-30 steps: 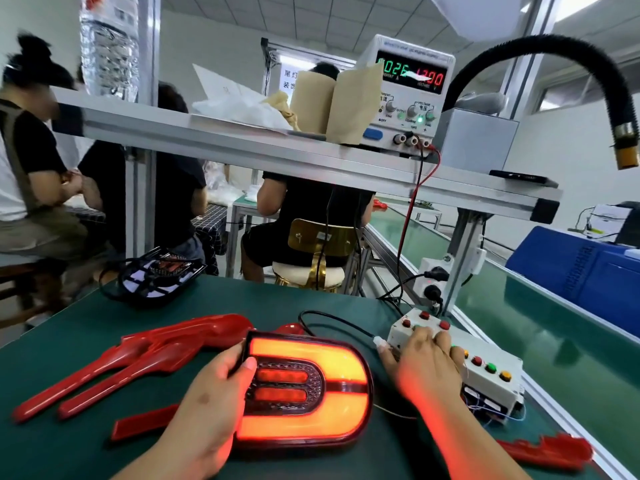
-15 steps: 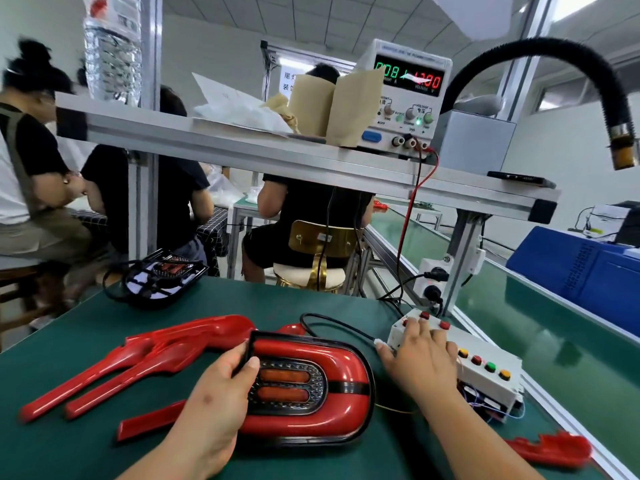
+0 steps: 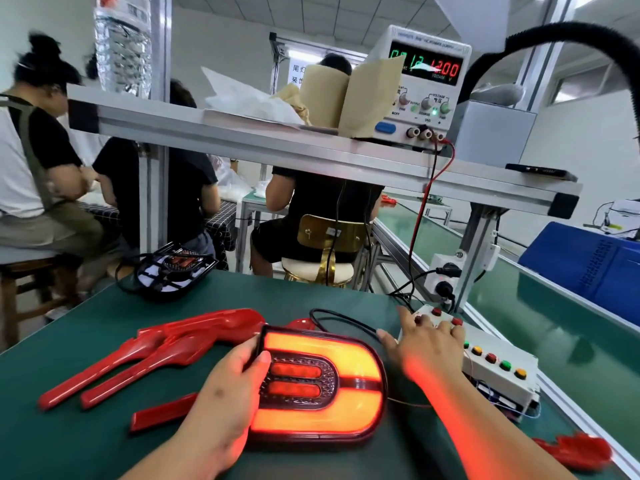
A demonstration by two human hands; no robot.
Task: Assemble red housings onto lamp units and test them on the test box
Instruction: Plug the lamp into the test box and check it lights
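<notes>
A lamp unit with a red housing (image 3: 322,386) lies on the green table mat (image 3: 86,441), its outer band glowing bright orange. My left hand (image 3: 225,393) holds the lamp's left edge, thumb on its face. My right hand (image 3: 427,344) rests on the white test box (image 3: 498,379) with fingers spread over its red buttons. A black cable (image 3: 343,320) runs from the lamp toward the box. Several loose red housing parts (image 3: 166,348) lie to the left of the lamp. Another bare lamp unit (image 3: 175,268) sits at the table's far left edge.
A power supply (image 3: 426,88) showing 12.00 stands on the aluminium shelf (image 3: 277,147) above. A green conveyor (image 3: 554,323) runs along the right, with a blue crate (image 3: 588,261). A red part (image 3: 575,448) lies near the right edge. A black hose (image 3: 571,32) arcs overhead. Other people sit beyond.
The lamp's outer band was lit a second ago, went dark half a second ago, and glows again now. My right hand stays on the test box buttons.
</notes>
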